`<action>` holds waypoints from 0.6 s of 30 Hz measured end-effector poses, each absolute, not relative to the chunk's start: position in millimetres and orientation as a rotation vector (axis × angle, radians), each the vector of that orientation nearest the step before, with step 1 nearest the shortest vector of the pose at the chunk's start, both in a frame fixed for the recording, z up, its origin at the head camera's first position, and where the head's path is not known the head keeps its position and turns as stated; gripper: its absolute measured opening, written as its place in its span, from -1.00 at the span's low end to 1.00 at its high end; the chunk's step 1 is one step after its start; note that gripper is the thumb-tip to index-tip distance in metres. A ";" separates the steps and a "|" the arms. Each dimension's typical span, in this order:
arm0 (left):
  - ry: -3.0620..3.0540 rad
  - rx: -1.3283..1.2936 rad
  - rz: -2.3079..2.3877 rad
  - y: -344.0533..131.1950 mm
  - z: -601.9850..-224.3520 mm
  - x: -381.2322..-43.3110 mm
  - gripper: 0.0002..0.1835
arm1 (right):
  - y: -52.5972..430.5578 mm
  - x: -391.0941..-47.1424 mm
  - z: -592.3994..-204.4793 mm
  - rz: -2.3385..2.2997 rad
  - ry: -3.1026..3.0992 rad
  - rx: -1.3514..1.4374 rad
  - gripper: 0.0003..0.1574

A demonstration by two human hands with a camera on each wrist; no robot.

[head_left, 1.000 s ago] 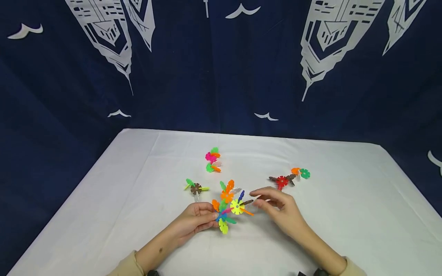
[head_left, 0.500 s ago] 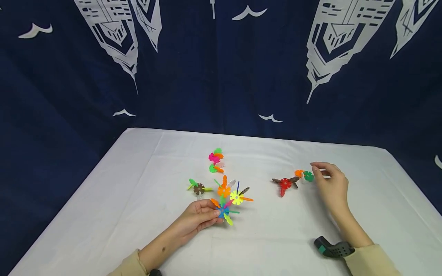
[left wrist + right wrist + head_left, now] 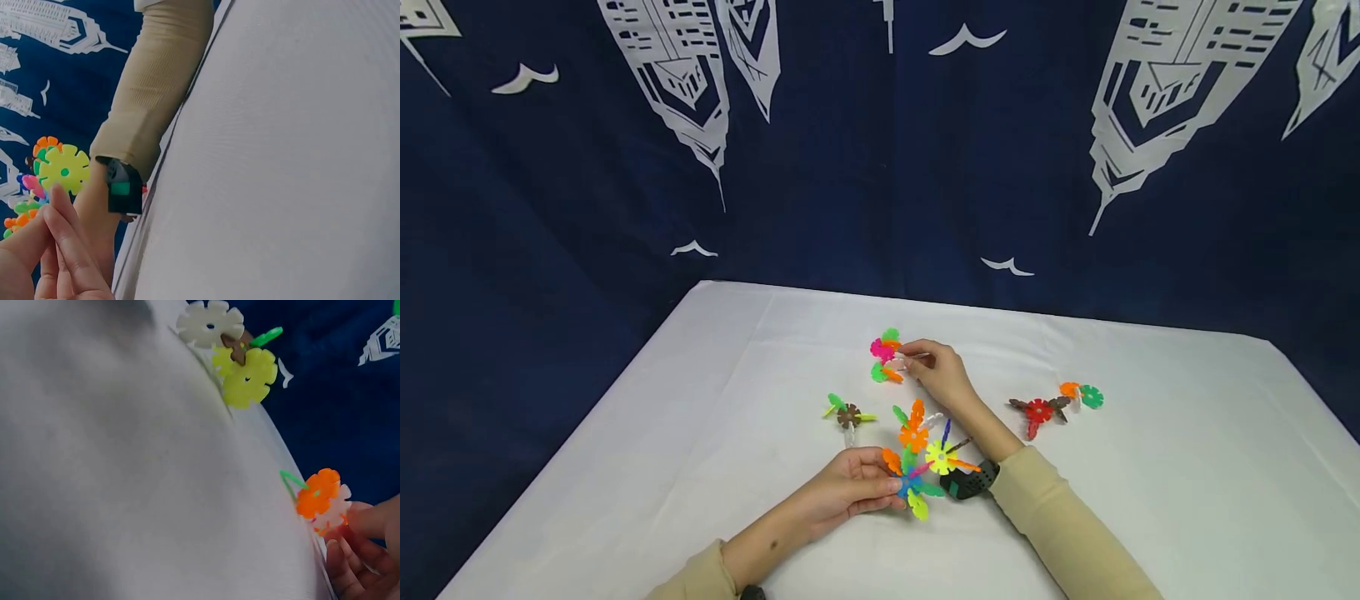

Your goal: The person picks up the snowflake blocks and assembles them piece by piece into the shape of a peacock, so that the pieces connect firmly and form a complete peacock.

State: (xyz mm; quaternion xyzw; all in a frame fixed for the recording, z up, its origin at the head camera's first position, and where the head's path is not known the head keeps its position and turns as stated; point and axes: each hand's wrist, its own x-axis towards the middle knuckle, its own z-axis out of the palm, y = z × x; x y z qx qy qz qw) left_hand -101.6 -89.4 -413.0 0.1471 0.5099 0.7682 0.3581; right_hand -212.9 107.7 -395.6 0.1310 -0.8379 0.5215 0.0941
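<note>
Left hand (image 3: 856,483) pinches the blue disc (image 3: 910,485); right hand (image 3: 942,377) pinches the pale disc (image 3: 335,511), whose lone hold could pull the pink cluster (image 3: 882,350) apart if lifted.

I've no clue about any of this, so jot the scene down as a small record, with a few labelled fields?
Left hand: holds a large multicoloured snowflake-disc cluster
Right hand: at the pink-and-green cluster; a firm grip is unclear
Lying between the left hand and that cluster: brown-centred cluster
Lying farther right: red-and-brown cluster
Surface: white tablecloth
Backdrop: navy curtain with white building and bird shapes
</note>
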 end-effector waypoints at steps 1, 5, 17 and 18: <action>1.312 0.386 1.975 -88.6 -413.8 -101.5 -0.90 | 106.7 -214.3 -398.6 1.534 -2.500 0.394 -0.80; 1.324 0.400 1.970 -88.1 -414.8 -102.3 -0.93 | 105.6 -217.5 -403.6 1.462 -2.519 0.470 -0.90; 1.282 0.236 2.136 -88.5 -409.9 -103.9 -0.92 | 172.8 -138.6 -374.7 1.592 -2.300 0.313 -0.88; 1.275 0.221 2.154 -88.2 -409.3 -103.5 -0.92 | 177.1 -125.9 -374.7 1.602 -2.272 0.311 -0.90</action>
